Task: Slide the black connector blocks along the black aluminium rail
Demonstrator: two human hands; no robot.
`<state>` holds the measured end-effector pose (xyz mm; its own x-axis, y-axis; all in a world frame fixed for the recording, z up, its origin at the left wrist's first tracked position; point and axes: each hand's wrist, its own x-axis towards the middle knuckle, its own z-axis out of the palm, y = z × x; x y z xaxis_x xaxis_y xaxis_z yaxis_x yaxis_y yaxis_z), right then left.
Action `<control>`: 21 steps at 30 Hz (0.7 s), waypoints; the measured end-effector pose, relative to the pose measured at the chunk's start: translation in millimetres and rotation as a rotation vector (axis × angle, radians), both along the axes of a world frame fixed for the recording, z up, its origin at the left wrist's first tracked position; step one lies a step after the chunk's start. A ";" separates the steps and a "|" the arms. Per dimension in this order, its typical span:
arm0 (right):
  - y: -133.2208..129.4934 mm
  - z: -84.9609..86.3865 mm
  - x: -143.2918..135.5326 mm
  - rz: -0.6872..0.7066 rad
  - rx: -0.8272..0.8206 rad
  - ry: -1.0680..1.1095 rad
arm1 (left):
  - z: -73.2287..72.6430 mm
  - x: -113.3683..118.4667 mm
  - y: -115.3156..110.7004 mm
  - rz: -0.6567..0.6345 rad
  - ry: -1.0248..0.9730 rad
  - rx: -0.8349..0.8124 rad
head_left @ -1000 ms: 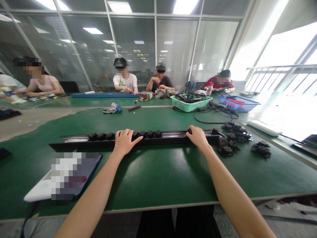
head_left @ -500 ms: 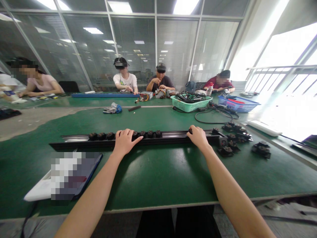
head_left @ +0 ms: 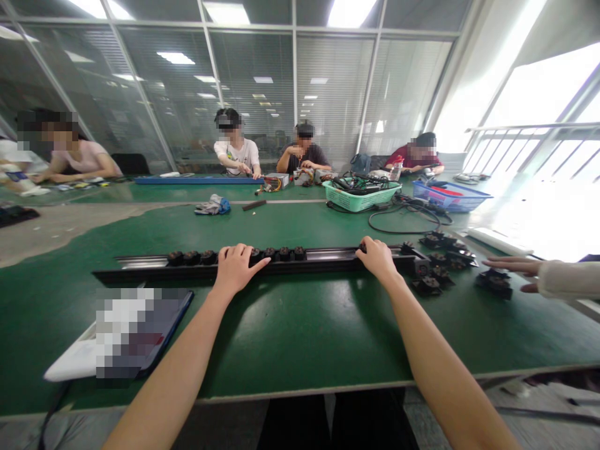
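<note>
Running nine to three o'clock across green tabletop [head_left: 309,337]: black rail [head_left: 332,267], directly beneath fingers of left hand [head_left: 234,270] and right hand [head_left: 377,259]. Left: draped over rail, thumb stretched toward three o'clock; cannot tell whether gripping. Seated in rail at nine and three o'clock of left hand: round black modules [head_left: 284,254]. Right: fingers closed about single black piece [head_left: 362,247], mostly hidden. At three o'clock of right hand: loose black parts [head_left: 452,257]; farther along, co-worker's hand [head_left: 515,265], contact unclear.
</note>
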<state>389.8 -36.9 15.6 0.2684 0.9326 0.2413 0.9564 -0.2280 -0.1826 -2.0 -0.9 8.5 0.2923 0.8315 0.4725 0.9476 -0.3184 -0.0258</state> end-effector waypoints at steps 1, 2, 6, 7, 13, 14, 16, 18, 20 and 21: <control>0.1 0.0 0.3 -0.001 -0.003 0.001 | 0.1 0.1 -0.1 0.000 -0.002 -0.002; 0.1 0.0 0.6 -0.002 -0.005 0.003 | 0.1 0.1 -0.1 -0.001 -0.005 -0.003; 0.2 -0.2 1.8 -0.004 -0.010 0.005 | -0.4 0.1 0.4 -0.009 -0.018 -0.007; 0.2 -0.3 2.2 -0.006 -0.009 0.004 | -0.4 0.2 0.4 -0.009 -0.020 -0.008; 0.2 -1.2 4.0 -0.013 -0.003 0.001 | -1.5 -0.4 1.1 -0.009 -0.002 0.001; 0.2 -1.3 4.1 -0.012 -0.002 0.001 | -2.1 -0.6 1.5 -0.008 -0.001 0.005; 0.0 -1.7 4.5 -0.013 0.001 0.003 | -3.3 -1.2 2.4 -0.006 0.000 0.010; 0.0 -2.1 5.4 -0.023 0.006 0.003 | -4.2 -1.8 3.1 -0.006 0.002 0.011; 0.0 -2.6 7.0 -0.037 0.009 0.005 | -4.6 -2.2 3.5 -0.008 0.003 0.013; 0.0 -2.8 8.0 -0.042 0.009 0.005 | -4.6 -2.3 3.5 -0.008 0.004 0.014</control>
<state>397.8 -36.8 12.8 0.3083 0.9182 0.2485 0.9452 -0.2662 -0.1892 -4.3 2.6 3.9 0.3005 0.8223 0.4833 0.9449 -0.3255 -0.0338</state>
